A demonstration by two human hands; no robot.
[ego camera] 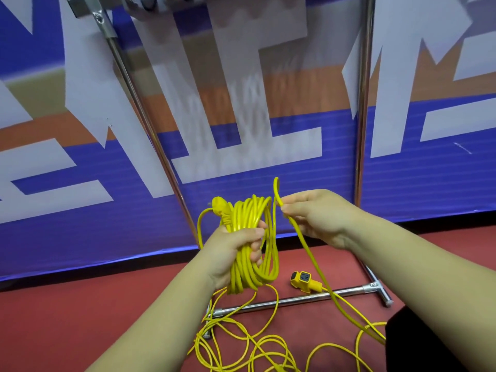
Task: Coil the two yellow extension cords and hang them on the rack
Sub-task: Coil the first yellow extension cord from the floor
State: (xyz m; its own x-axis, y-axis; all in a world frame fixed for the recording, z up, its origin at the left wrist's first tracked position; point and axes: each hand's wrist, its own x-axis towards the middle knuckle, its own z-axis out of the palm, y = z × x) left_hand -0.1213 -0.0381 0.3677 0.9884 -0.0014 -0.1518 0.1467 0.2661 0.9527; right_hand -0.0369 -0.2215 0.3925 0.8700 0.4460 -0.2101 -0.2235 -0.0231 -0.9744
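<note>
Before one chrome tube rack [276, 302], left hand [236, 253] clenches one coiled yellow extension cord [249, 213]; right hand [314, 213] pinches one loose strand [308, 251].

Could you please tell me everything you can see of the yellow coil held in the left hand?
The yellow coil is a bundle of many glossy, plastic-looking loops, held upright above the red floor. The left hand grips its middle; a yellow plug lies against its top. A strand runs from it to the right hand, which pinches it.
</note>
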